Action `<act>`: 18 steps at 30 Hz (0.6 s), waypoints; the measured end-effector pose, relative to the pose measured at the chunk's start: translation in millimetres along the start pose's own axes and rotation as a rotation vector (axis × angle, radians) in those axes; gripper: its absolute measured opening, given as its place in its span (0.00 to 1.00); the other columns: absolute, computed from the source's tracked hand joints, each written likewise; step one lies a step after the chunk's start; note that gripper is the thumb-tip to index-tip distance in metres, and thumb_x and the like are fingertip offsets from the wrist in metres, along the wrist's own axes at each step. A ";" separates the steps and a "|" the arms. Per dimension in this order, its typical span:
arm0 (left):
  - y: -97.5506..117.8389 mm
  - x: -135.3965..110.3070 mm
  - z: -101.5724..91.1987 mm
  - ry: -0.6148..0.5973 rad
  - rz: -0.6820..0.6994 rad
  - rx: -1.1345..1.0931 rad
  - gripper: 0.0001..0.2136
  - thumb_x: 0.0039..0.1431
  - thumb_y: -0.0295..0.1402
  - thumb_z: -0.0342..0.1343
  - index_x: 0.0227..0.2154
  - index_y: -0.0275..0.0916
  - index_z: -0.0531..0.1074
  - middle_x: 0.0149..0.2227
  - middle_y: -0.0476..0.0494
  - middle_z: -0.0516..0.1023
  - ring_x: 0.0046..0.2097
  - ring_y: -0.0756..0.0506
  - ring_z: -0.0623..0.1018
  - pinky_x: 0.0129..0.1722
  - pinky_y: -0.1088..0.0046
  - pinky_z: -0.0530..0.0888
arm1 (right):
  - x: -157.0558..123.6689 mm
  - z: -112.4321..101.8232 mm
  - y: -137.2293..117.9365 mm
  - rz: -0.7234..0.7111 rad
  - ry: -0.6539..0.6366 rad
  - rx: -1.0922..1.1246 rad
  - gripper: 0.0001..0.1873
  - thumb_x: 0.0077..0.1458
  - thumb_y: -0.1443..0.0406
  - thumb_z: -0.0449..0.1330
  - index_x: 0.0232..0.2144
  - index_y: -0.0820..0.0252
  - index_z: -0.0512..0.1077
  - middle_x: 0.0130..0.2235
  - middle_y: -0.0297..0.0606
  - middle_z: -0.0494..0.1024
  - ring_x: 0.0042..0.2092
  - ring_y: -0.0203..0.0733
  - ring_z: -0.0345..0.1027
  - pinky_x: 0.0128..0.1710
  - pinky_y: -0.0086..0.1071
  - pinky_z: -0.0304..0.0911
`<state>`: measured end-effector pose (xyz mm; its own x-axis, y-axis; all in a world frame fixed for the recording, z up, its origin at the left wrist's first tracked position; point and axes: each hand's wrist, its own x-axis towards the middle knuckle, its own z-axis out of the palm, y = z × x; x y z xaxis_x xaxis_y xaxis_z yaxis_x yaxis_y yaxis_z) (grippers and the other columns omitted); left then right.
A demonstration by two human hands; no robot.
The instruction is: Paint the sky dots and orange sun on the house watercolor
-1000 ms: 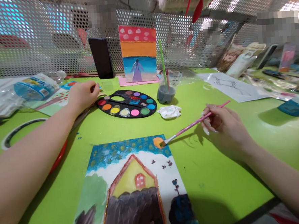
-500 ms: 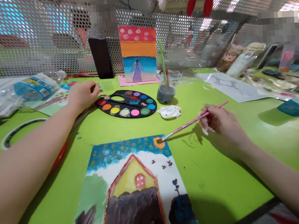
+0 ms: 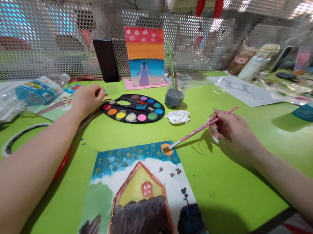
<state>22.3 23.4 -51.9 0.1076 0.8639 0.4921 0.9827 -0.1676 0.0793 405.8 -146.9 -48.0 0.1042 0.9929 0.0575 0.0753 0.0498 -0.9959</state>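
My right hand (image 3: 227,130) pinches a pink-handled paintbrush (image 3: 197,131). Its flat bristles touch the orange circle (image 3: 167,150) in the upper right corner of a painting (image 3: 128,182). The painting shows a yellow-gabled house under a dotted blue sky and lies in front of me. My left hand (image 3: 88,100) rests with curled fingers at the left end of a black oval paint palette (image 3: 133,109); what the fingers hold, if anything, is hidden. The palette carries several round colour cakes.
Behind the palette stand a seascape painting (image 3: 146,57), a dark phone (image 3: 106,60) and a cup of murky water (image 3: 174,96) with brushes. Crumpled tissue (image 3: 177,117) lies nearby. A plastic bottle (image 3: 38,90) and scissors (image 3: 66,159) are left; a drawing (image 3: 245,90) and tape roll (image 3: 310,110) are right.
The brush tip has shifted very slightly within the orange circle. Both hands stay nearly where they were, and the whole view has moved a little.
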 end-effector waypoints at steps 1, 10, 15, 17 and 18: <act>0.0 -0.1 -0.2 -0.003 0.004 -0.003 0.17 0.60 0.42 0.42 0.24 0.39 0.68 0.25 0.43 0.71 0.31 0.43 0.74 0.29 0.66 0.56 | -0.1 0.4 -1.0 0.003 0.004 -0.011 0.16 0.60 0.62 0.53 0.23 0.59 0.72 0.16 0.31 0.67 0.18 0.31 0.56 0.16 0.24 0.50; 1.0 -0.1 -0.3 -0.005 -0.026 0.000 0.17 0.59 0.43 0.42 0.27 0.40 0.73 0.26 0.40 0.75 0.31 0.41 0.72 0.30 0.65 0.58 | 1.0 -1.8 2.0 -0.002 0.006 0.027 0.14 0.60 0.62 0.54 0.24 0.59 0.72 0.17 0.31 0.68 0.18 0.30 0.56 0.17 0.24 0.50; 0.2 0.1 0.3 0.006 -0.016 0.034 0.18 0.60 0.42 0.41 0.28 0.40 0.73 0.26 0.41 0.75 0.30 0.42 0.72 0.30 0.66 0.58 | 0.8 -2.3 4.4 -0.007 -0.002 0.047 0.16 0.60 0.63 0.53 0.22 0.58 0.72 0.16 0.32 0.66 0.18 0.31 0.56 0.17 0.25 0.51; 0.0 0.2 0.4 0.001 -0.011 0.034 0.19 0.60 0.42 0.41 0.28 0.39 0.74 0.26 0.41 0.74 0.30 0.42 0.72 0.29 0.67 0.58 | 1.5 -3.4 5.6 -0.016 0.023 0.066 0.15 0.60 0.62 0.54 0.23 0.58 0.72 0.17 0.31 0.67 0.18 0.30 0.56 0.17 0.24 0.50; 0.0 0.2 0.5 -0.003 -0.010 0.035 0.19 0.60 0.42 0.41 0.28 0.39 0.74 0.26 0.41 0.74 0.30 0.42 0.72 0.29 0.67 0.58 | 1.7 -3.7 5.9 -0.018 0.023 0.068 0.14 0.61 0.62 0.54 0.24 0.58 0.72 0.17 0.31 0.68 0.18 0.30 0.56 0.17 0.24 0.50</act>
<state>22.4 23.8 -52.3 0.0978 0.8669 0.4888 0.9884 -0.1421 0.0542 410.1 -145.4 -53.6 0.1259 0.9891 0.0765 0.0100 0.0759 -0.9971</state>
